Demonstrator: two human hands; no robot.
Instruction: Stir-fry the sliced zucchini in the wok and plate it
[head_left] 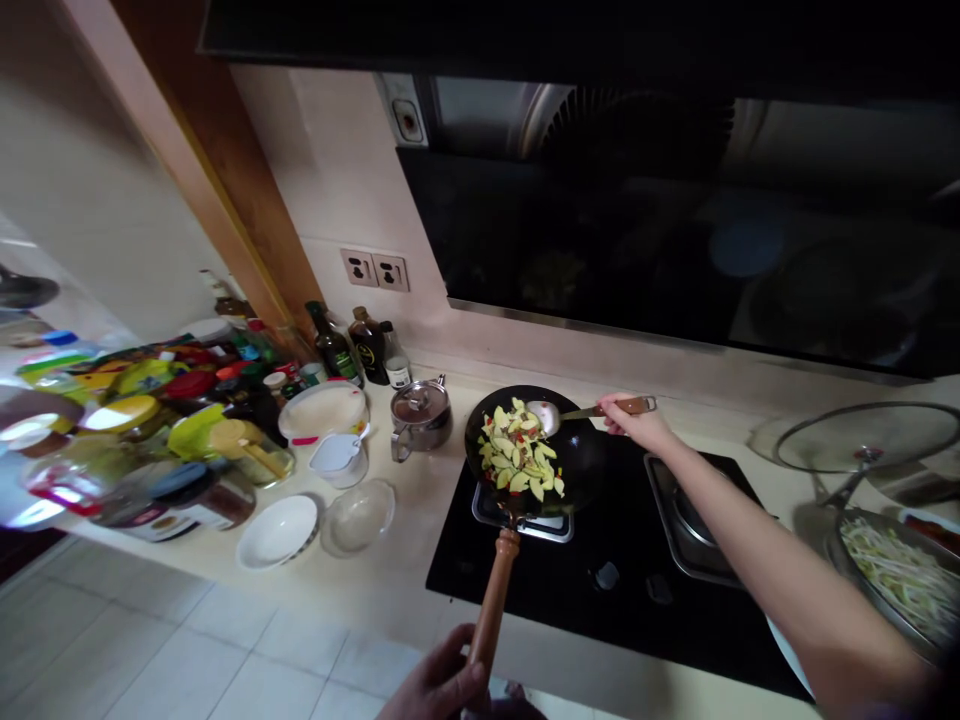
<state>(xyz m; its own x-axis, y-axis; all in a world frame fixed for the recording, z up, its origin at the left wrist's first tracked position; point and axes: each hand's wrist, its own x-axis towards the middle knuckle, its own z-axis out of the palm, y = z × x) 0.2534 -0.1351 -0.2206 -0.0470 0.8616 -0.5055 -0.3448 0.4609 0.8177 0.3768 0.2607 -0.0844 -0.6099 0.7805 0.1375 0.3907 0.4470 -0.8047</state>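
Observation:
My left hand (pixel 442 675) is closed around the wooden handle (pixel 495 605) of a black wok (pixel 581 465) on the left burner. Pale green-yellow slices with red bits (pixel 517 455) lie in the wok, mostly on its left side. My right hand (pixel 634 420) grips the wooden-ended handle of a metal ladle (pixel 546 415). The ladle's bowl is at the upper edge of the slices, inside the wok.
Left of the stove (pixel 615 625) stand a lidded steel pot (pixel 421 415), a white bowl (pixel 277 532), a clear bowl (pixel 358 517) and several jars and bottles. Bean sprouts (pixel 900 575) fill a container at right, near a glass lid (pixel 870 435). A dark range hood (pixel 600 230) hangs above.

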